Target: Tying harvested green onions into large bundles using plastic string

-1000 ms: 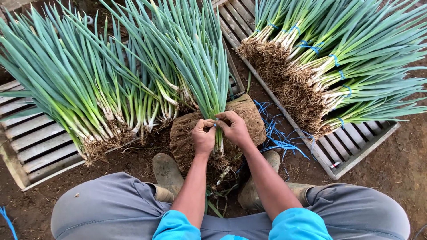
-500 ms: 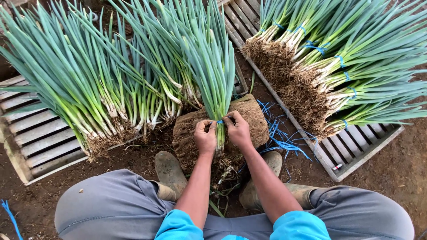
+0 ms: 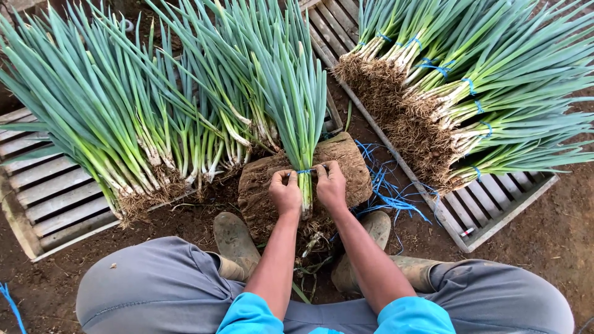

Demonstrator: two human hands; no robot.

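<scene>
with your left hand (image 3: pixel 285 193) and right hand (image 3: pixel 331 185) each pinching the blue string (image 3: pixel 305 171) round the onion bunch (image 3: pixel 301 111), pull unevenly and it could slip off – or cut the stalks.

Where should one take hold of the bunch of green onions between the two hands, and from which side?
Probably grip the bunch of green onions at its narrow pale stalks, just above the blue tie, coming from above. There the stems are gathered tight on the wooden block, between the left hand and right hand; the leaves fan out wide.
</scene>
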